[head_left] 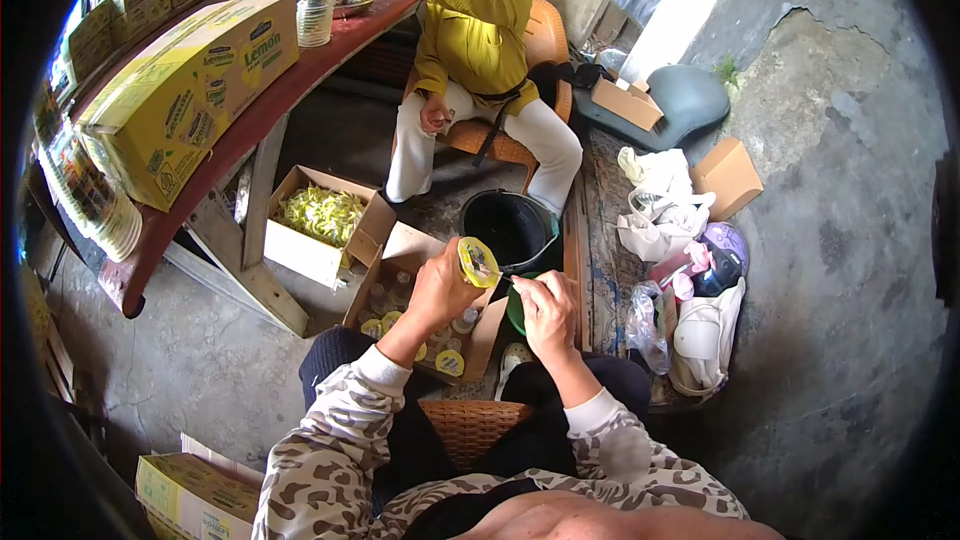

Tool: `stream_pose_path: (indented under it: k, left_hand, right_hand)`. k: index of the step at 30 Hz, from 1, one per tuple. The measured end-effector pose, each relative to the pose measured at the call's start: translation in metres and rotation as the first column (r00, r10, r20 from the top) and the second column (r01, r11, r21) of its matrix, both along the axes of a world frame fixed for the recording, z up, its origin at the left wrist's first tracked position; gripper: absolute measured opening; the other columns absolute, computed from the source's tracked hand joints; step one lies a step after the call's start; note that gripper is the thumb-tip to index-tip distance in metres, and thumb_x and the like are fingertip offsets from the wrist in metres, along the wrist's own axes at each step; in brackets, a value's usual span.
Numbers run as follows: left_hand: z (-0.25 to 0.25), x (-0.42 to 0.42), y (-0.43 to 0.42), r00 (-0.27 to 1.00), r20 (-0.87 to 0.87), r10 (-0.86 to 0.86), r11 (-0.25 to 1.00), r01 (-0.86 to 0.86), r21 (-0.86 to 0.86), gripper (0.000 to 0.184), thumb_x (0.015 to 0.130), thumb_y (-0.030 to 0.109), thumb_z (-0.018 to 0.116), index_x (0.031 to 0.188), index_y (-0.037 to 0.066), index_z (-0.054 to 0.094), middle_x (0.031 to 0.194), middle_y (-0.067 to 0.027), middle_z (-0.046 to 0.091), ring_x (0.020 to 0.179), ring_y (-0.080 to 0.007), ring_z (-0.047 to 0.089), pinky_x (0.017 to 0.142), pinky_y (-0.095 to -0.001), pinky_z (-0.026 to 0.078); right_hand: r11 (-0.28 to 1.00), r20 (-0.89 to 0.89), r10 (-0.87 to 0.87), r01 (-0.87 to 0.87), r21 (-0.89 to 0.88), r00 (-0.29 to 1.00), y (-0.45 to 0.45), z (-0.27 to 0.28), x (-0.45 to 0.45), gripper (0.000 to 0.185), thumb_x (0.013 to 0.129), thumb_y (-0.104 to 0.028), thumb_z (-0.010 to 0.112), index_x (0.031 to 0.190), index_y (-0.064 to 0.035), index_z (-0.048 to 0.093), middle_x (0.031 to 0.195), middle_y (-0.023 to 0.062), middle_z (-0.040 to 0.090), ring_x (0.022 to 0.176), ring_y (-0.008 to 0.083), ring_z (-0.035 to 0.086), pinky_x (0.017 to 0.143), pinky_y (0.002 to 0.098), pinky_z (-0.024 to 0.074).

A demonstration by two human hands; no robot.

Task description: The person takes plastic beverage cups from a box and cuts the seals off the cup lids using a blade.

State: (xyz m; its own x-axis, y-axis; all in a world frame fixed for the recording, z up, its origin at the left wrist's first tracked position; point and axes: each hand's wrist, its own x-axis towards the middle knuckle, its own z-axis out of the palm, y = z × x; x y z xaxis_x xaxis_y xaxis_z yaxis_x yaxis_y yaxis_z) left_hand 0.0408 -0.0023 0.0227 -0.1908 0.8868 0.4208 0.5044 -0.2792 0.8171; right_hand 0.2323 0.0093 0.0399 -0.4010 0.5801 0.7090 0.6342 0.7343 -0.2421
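Observation:
My left hand (440, 290) is wrapped round a sealed drink cup (479, 263), its yellow printed lid tilted toward me. Close to the lid's right edge, my right hand (547, 312) is closed in a pinch. A thin dark piece sticks out from its fingertips toward the cup, too small to name. Below my left hand, an open cardboard box (487, 338) holds several cups with yellow lids (450, 363). A green container (516, 312) shows partly behind my right hand. Just beyond the cup stands a black bucket (500, 223).
A carton of yellow strips (322, 215) lies left of the bucket. A person in a yellow top (475, 35) sits opposite, one arm raised by stacked cups (314, 20). The red table (350, 37) bears a lemon drink carton (190, 90). Bags (665, 210) lie to the right.

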Motion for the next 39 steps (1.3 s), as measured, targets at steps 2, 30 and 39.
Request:
stream_pose_path:
  k: [2,30,39]
  left_hand:
    - [0.003,-0.004,0.001,1.0,0.015,0.01,1.0,-0.009,-0.025,0.043,0.073,0.019,0.081,0.103,0.002,0.056,0.09,-0.0198,0.068,0.086,-0.0387,0.067,0.072,-0.0435,0.054]
    - [-0.002,-0.002,0.006,0.979,-0.025,0.203,0.971,-0.204,-0.122,0.057,0.067,0.015,0.085,0.108,0.0,0.049,0.097,-0.0216,0.068,0.092,-0.0403,0.067,0.076,-0.0439,0.053]
    - [-0.018,0.005,0.019,0.986,-0.09,0.141,0.976,-0.154,-0.155,0.054,0.065,0.016,0.089,0.104,0.0,0.055,0.097,-0.0171,0.066,0.091,-0.032,0.066,0.078,-0.0391,0.052]
  right_hand:
    - [0.999,0.019,0.046,-0.046,0.013,0.999,0.011,0.005,-0.003,0.016,0.078,-0.004,0.068,0.093,-0.0085,0.071,0.079,0.0034,0.055,0.077,0.0228,0.056,0.076,0.0386,0.0408]
    - [0.979,0.005,0.201,-0.201,-0.031,0.98,0.047,-0.006,-0.018,0.018,0.076,-0.002,0.07,0.091,-0.0106,0.071,0.078,0.0024,0.055,0.078,0.022,0.057,0.076,0.0372,0.0443]
    - [0.971,-0.081,0.19,-0.2,-0.133,0.978,0.057,-0.03,-0.005,0.018,0.077,-0.005,0.07,0.093,-0.0126,0.07,0.081,0.0019,0.055,0.082,0.0223,0.058,0.078,0.0385,0.0448]
